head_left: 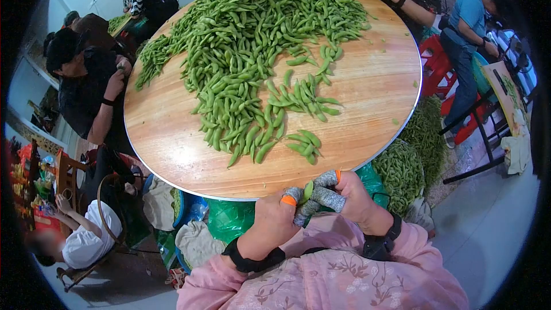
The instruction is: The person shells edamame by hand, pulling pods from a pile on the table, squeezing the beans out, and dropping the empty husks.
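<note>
Just in front of the table's near edge, my left hand (pixel 274 216) and my right hand (pixel 354 196) meet, both closed. A green soybean pod (pixel 308 190) is pinched between their fingertips, its top end poking up. Grey knitted finger covers (pixel 328 198) wrap several fingers, with orange bands on each hand. Beyond the hands, a small cluster of pods (pixel 306 145) lies on the round wooden table (pixel 367 115). A large heap of soybean pods (pixel 247 34) spreads behind it toward the far rim.
Green plastic bags (pixel 231 213) and a blue tub (pixel 185 218) sit below the near edge. Piled sacks of pods (pixel 399 177) stand at the right. Around the table are other people, a red stool (pixel 436 66) and a small side table (pixel 505 92).
</note>
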{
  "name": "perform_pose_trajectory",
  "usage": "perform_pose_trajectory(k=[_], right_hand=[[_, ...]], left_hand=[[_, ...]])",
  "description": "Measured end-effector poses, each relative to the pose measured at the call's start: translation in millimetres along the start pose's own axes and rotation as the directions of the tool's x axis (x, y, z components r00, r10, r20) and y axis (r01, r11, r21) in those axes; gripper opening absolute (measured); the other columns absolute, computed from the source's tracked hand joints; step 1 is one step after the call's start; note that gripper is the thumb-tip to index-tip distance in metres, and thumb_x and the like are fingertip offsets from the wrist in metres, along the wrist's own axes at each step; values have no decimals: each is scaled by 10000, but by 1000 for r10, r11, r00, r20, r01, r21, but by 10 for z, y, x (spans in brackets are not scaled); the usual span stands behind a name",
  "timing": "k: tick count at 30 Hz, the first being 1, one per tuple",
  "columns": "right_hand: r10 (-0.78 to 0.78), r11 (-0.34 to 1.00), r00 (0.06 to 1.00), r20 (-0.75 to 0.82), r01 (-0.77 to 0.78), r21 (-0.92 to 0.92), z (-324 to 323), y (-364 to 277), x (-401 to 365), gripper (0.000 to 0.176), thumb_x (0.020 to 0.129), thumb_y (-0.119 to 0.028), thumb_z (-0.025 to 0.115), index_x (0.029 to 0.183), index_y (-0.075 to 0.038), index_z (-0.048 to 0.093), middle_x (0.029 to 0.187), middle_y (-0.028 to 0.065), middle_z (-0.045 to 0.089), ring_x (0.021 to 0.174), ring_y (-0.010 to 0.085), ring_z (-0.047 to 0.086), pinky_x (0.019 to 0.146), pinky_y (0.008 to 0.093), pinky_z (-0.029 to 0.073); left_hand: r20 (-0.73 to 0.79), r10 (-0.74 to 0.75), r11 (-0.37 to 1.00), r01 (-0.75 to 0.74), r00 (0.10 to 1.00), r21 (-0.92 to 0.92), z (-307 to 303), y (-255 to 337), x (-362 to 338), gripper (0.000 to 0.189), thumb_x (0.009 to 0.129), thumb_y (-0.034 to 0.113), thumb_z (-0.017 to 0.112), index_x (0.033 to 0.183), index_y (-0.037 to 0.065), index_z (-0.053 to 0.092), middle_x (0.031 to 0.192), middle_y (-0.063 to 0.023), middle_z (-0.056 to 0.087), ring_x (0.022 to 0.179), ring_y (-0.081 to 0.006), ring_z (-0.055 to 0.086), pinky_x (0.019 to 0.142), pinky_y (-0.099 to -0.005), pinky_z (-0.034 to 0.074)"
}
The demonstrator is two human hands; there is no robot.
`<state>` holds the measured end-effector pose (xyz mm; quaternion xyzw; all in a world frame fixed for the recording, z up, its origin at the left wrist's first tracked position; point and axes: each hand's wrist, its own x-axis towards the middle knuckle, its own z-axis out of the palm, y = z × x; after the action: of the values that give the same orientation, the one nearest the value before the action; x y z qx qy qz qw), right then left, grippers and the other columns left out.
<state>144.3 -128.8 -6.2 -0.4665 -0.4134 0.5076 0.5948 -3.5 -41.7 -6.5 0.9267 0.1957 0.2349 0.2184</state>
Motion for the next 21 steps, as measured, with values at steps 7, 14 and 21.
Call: perform_pose_trajectory(k=[7, 14, 21], right_hand=[[-108, 994, 994, -7, 108, -7, 33, 68, 3, 51, 784, 4, 542, 827, 15, 565, 752, -7, 563, 671, 56, 486, 604, 204, 410], [9, 1000, 999, -39, -10, -16, 18, 32, 38, 72, 790, -15, 547, 847, 18, 575, 766, 1, 578, 693, 54, 500, 616, 203, 416], [5, 998, 1000, -24, -4, 66, 60, 34, 17, 67, 793, -24, 540, 825, 22, 577, 752, 7, 573, 684, 55, 502, 610, 205, 417]], left_hand=[[150, -191, 703, 241, 970, -669, -4, -3, -9, 92, 765, 94, 569, 766, 13, 524, 595, -85, 509, 504, -196, 484, 489, -277, 394], [75, -121, 921, 140, 990, -363, -8, -53, 5, 112, 803, 140, 537, 749, 42, 528, 567, -5, 482, 511, -116, 464, 454, -250, 364], [161, -208, 665, 260, 965, -700, 1, -36, -14, 104, 817, 135, 534, 778, 39, 536, 586, -34, 480, 525, -118, 455, 489, -248, 377]])
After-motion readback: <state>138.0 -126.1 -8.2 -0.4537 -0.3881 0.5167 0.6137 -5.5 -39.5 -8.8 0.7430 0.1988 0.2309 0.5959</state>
